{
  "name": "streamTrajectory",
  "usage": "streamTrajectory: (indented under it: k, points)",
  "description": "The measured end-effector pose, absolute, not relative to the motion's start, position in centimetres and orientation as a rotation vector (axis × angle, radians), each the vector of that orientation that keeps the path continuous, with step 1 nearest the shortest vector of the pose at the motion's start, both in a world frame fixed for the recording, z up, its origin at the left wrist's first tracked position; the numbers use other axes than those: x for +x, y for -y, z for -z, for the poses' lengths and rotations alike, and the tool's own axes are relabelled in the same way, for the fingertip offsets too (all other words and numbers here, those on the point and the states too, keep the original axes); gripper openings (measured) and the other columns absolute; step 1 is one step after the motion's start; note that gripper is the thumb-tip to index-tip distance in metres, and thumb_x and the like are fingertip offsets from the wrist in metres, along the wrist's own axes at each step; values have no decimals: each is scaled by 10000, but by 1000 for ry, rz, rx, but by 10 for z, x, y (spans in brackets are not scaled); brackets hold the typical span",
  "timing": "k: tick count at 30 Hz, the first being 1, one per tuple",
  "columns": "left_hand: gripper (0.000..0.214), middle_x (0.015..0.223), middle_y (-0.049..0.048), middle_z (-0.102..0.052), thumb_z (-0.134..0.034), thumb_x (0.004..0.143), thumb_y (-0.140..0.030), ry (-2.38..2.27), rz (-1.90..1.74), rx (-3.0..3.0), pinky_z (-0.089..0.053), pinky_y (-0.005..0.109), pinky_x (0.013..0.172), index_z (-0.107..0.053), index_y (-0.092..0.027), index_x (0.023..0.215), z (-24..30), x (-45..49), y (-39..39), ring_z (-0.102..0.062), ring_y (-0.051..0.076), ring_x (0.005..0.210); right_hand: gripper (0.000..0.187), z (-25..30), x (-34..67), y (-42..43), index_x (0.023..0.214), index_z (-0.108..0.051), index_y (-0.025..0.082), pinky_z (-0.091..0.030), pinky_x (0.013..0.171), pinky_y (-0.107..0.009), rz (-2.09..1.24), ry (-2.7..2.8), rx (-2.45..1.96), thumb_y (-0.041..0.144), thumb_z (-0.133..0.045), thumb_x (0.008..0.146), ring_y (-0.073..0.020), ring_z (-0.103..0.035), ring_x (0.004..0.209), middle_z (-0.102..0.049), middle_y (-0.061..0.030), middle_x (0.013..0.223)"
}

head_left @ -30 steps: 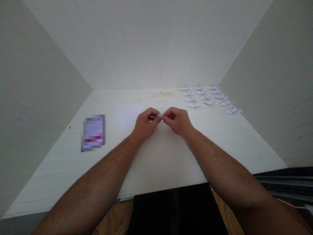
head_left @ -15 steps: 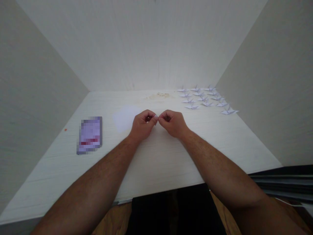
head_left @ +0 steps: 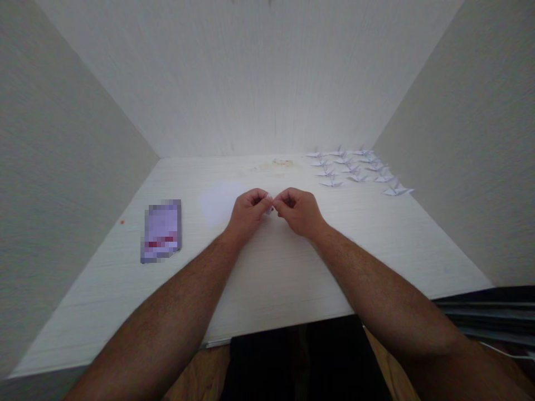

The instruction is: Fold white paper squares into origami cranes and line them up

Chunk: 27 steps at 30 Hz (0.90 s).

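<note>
Paper scrap [head_left: 271,210] mostly hidden between fingers [head_left: 259,200], card [head_left: 162,230] face pixelated, distant folded cranes [head_left: 332,182] too small for detail

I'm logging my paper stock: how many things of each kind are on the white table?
Small white folded paper cranes: 13
Small white paper piece pinched between left hand and right hand: 1
Flat white paper sheet: 1
Purple rectangular packet: 1
Total: 16

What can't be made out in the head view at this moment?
- Paper piece, head view: mostly hidden by the fingers of the left hand and right hand; shape unclear.
- Purple packet, head view: pixelated, print unreadable.
- Folded paper birds, head view: too small to count surely.
- Dark stack, head view: cut off by the right edge.
</note>
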State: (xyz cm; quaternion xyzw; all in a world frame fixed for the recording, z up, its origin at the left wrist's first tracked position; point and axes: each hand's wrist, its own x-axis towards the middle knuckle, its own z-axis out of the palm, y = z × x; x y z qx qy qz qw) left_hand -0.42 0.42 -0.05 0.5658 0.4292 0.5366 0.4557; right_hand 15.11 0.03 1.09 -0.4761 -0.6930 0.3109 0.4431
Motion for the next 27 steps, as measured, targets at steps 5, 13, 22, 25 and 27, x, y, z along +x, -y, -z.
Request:
streamTrajectory:
  k: [5, 13, 22, 25, 27]
  points:
    - [184, 644, -17, -593, -694, 783, -318, -971, -1290, 1343, -393, 234, 600, -616, -169, 710, 4, -6, -7, -503, 94, 601, 85, -9, 149, 2, 765, -669, 178, -470, 593, -253, -811, 1690, -1157, 253, -630, 774, -121, -604, 609, -694, -10, 686]
    - [200, 639, -22, -574, -725, 764, -326, -945, -1277, 1317, -399, 232, 607, -621, -167, 699, 6, -6, -8, -495, 93, 605, 142, -9, 151, 3, 744, -677, 173, -447, 559, -247, -790, 1675, -1136, 313, -668, 764, -113, -574, 575, -681, -10, 656]
    - [204, 673, -8, -640, -754, 739, -343, -979, -1321, 1310, -451, 249, 665, -656, -165, 724, 3, -4, -4, -561, 105, 638, 173, -10, 152, 1, 677, -644, 174, -401, 527, -232, -793, 1645, -1148, 313, -644, 779, -100, -520, 542, -637, 4, 599]
    - [170, 690, -6, -654, -745, 736, -318, -990, -1317, 1331, -455, 250, 677, -666, -168, 733, -1, -4, -1, -575, 109, 656, 175, -11, 151, 1, 676, -646, 173, -382, 516, -230, -754, 1655, -1151, 311, -637, 784, -95, -501, 527, -616, 14, 577]
    - [144, 683, -9, -652, -733, 737, -296, -1011, -1318, 1357, -452, 248, 672, -663, -170, 725, -3, -3, 1, -575, 110, 654, 175, -12, 151, 2, 669, -644, 172, -372, 514, -230, -722, 1668, -1154, 303, -635, 785, -92, -491, 525, -602, 20, 568]
